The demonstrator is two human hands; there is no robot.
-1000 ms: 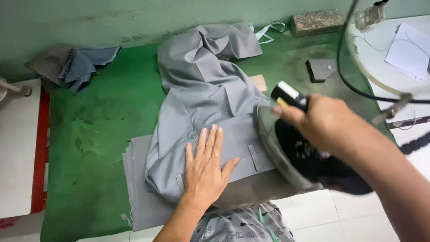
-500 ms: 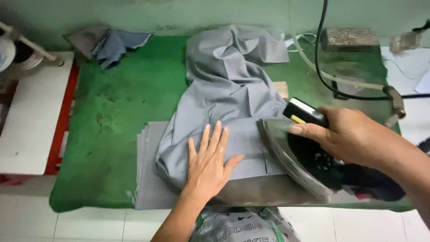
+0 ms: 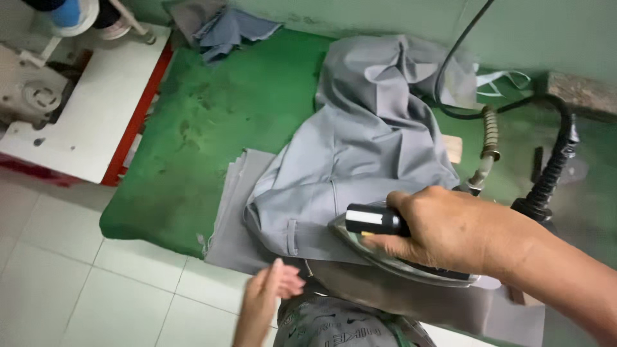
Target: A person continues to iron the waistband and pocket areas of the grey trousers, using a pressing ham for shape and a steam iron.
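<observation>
Iron (image 3: pixel 398 257) sits flat on the grey garment (image 3: pixel 360 167) at the near edge of the green pressing table (image 3: pixel 212 128); our right hand (image 3: pixel 443 228) reaches in from the right, fingers wrapped tight round its black handle; our left hand (image 3: pixel 273 289) hovers off the near edge, fingers loosely spread, touching nothing; beyond, a black cord (image 3: pixel 553 160) loops; farther left, crumpled blue-grey cloth (image 3: pixel 225 29) lies by a white sewing table (image 3: pixel 90 103).

Right hand (image 3: pixel 450 231) presses iron (image 3: pixel 398 254) onto grey garment (image 3: pixel 360 160); left hand (image 3: pixel 270 292) lifted.
</observation>
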